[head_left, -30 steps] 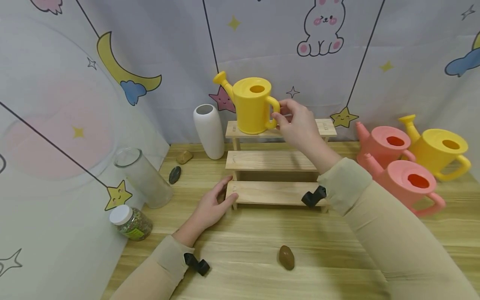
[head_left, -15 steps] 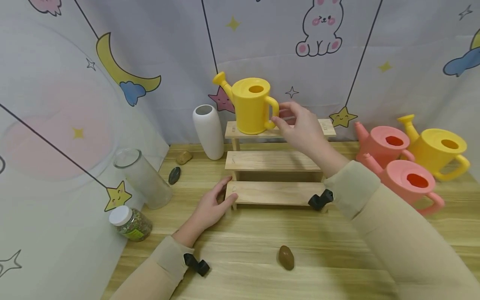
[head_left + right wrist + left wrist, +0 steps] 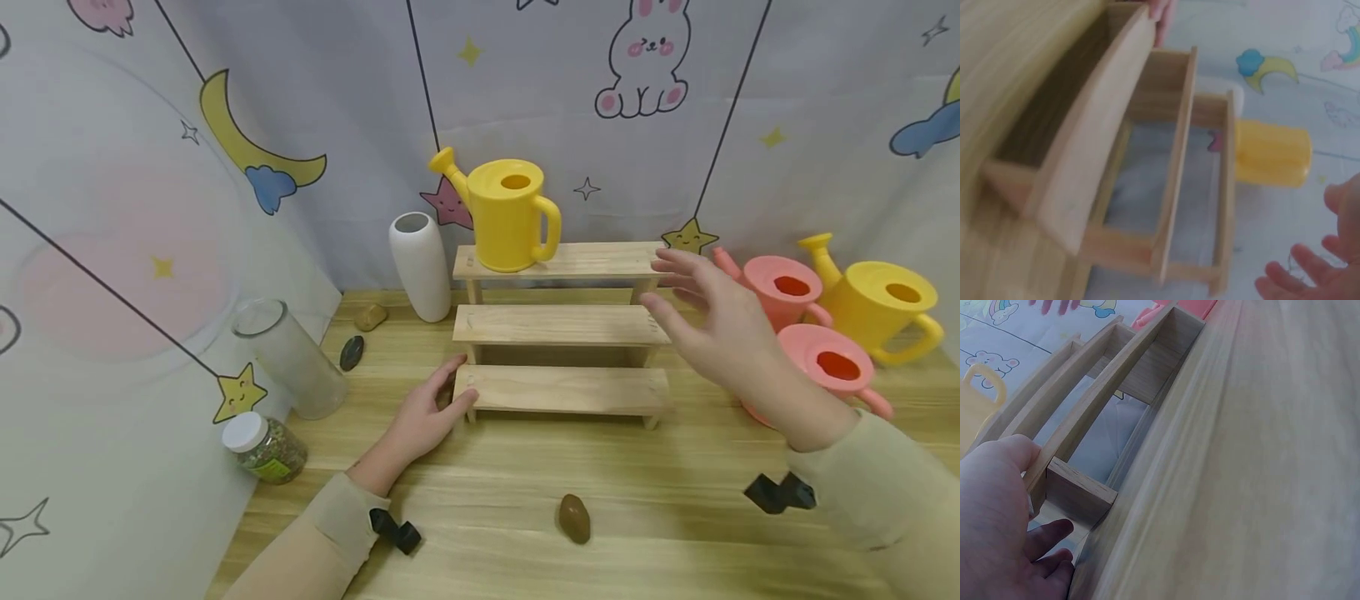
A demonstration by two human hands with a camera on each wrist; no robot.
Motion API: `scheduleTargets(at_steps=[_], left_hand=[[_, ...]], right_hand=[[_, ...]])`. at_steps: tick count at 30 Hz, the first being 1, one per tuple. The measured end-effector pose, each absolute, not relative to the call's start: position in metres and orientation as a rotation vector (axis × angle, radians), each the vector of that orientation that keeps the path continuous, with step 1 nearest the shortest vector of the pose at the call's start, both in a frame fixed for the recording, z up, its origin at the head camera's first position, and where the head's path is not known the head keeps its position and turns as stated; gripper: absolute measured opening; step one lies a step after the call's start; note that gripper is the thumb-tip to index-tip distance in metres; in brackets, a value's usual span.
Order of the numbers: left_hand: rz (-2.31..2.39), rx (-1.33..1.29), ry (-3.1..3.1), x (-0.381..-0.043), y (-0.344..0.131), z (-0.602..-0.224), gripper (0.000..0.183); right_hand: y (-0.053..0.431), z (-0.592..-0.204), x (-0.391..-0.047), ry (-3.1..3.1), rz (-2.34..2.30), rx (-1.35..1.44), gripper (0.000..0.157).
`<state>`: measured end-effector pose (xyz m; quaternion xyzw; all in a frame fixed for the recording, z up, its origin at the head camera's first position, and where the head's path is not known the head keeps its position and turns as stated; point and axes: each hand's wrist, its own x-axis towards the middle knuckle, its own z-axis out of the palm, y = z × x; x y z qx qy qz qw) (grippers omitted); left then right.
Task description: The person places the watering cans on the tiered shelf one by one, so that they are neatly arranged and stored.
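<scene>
A yellow watering can point(image 3: 507, 218) stands upright on the left part of the top step of a three-step wooden stand point(image 3: 558, 390), its spout to the left. My left hand point(image 3: 422, 418) holds the left end of the lowest step; in the left wrist view its thumb lies over the board's edge and other fingers are beside the leg. My right hand point(image 3: 723, 325) is in the air at the stand's right end, fingers spread and holding nothing. Behind it are two pink watering cans point(image 3: 828, 354), partly hidden, and a second yellow watering can point(image 3: 885, 304).
A white vase point(image 3: 420, 267) is left of the stand. Farther left are a tan stone point(image 3: 371, 317), a dark stone point(image 3: 352, 353), a clear glass cylinder point(image 3: 292, 362) and a white-lidded jar point(image 3: 266, 448). A brown stone point(image 3: 574, 518) lies in front on the wooden table point(image 3: 480, 508).
My right hand has let go of the yellow watering can's handle and moved right and toward me. The can stays on the top step. My left hand has kept its place.
</scene>
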<state>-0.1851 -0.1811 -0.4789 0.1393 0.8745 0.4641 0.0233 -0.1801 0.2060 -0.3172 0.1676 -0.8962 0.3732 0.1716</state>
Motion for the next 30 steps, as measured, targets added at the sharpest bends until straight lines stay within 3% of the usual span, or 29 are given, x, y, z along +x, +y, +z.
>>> scheduleTargets(at_steps=[14,24,30], left_hand=[[1.432,0.436,2.714,-0.184,-0.182,-0.481,0.069],[1.442,0.434,2.701,-0.185,-0.182,-0.480,0.067],[1.424,0.428,2.696,-0.184,-0.181,-0.479,0.067]], right_hand=[[0.317,-0.365,-0.128,-2.552,0.790,0.185,0.068],[0.369,-0.409,-0.111,-2.330,0.863,0.160,0.066],[0.387,-0.437,-0.102,-2.347,0.923,0.079,0.072]])
